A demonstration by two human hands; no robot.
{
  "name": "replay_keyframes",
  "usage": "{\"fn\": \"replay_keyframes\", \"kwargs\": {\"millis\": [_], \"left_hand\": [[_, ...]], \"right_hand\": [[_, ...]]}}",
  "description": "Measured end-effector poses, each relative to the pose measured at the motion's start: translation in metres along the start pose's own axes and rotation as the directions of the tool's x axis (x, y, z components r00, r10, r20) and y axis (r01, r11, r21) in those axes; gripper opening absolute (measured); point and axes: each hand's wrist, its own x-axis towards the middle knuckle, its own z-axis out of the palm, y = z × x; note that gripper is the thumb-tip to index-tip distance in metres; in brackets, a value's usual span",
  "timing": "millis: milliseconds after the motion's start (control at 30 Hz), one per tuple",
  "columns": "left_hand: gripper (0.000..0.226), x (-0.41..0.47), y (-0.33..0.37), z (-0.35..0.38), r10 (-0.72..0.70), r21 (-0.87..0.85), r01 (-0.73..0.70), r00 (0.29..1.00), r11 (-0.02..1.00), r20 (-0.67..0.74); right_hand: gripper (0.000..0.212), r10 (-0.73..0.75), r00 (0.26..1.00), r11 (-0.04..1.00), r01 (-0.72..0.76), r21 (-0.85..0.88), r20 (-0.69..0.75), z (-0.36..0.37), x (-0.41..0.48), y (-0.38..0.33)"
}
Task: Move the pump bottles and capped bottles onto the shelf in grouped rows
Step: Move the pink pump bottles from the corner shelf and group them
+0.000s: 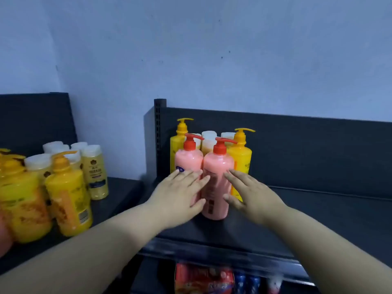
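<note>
Two pink pump bottles [216,166] stood upright on the shelf [318,209], dead ahead.
My left hand [180,194] lay flat on one, my right hand [250,192] open against the other, gripping nothing; yellow pump bottles [67,194] stood well left, nearer my left.

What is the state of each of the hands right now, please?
Left hand: open, straight fingers against the left pink pump bottle.
Right hand: open, straight fingers beside the right pink pump bottle; holding nothing.
</note>
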Motion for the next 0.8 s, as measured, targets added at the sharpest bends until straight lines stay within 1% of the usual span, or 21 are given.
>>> {"fn": "replay_keyframes", "kwargs": {"millis": [33, 100, 167, 267, 333, 433, 533, 633, 733, 800], "left_hand": [[0.070, 0.007, 0.000, 0.004, 0.026, -0.004, -0.026, 1.000, 1.000, -0.018], [0.064, 0.020, 0.001, 0.011, 0.064, -0.022, -0.066, 0.995, 0.998, -0.071], [0.065, 0.036, 0.001, 0.013, 0.057, -0.043, -0.064, 0.988, 0.997, -0.143], [0.066, 0.057, 0.002, 0.014, 0.009, -0.091, -0.029, 0.975, 0.995, -0.221], [0.066, 0.069, 0.004, 0.017, -0.038, -0.152, 0.005, 0.977, 0.988, -0.210], [0.071, 0.080, 0.011, 0.020, -0.098, -0.258, 0.055, 0.982, 0.965, -0.160], [0.076, 0.083, 0.020, 0.022, -0.129, -0.278, 0.074, 0.974, 0.958, -0.186], [0.082, 0.083, 0.030, 0.025, -0.196, -0.345, 0.115, 0.958, 0.932, -0.211], [0.091, 0.081, 0.040, 0.031, -0.277, -0.434, 0.165, 0.938, 0.886, -0.207], [0.099, 0.079, 0.048, 0.034, -0.343, -0.530, 0.195, 0.918, 0.825, -0.197]], "right_hand": [[0.089, 0.000, 1.000, 1.000, 0.000, 0.003, -0.012, 0.001, 0.006, 0.004], [0.072, 0.007, 0.996, 1.000, -0.008, -0.012, -0.087, 0.001, 0.019, 0.013], [0.068, 0.032, 0.989, 0.999, -0.027, 0.032, -0.146, -0.006, 0.034, 0.021], [0.064, 0.073, 0.975, 0.981, -0.033, 0.189, -0.209, -0.010, 0.057, 0.027], [0.061, 0.080, 0.975, 0.959, -0.019, 0.283, -0.207, -0.009, 0.073, 0.030], [0.056, 0.067, 0.984, 0.910, 0.007, 0.414, -0.164, -0.006, 0.092, 0.030], [0.042, 0.051, 0.980, 0.862, 0.054, 0.505, -0.192, -0.004, 0.099, 0.030], [0.037, 0.019, 0.970, 0.869, 0.103, 0.484, -0.241, -0.003, 0.101, 0.034], [0.046, -0.013, 0.951, 0.921, 0.131, 0.367, -0.308, -0.002, 0.099, 0.039], [0.053, -0.020, 0.926, 0.953, 0.132, 0.273, -0.377, -0.002, 0.093, 0.038]]}}
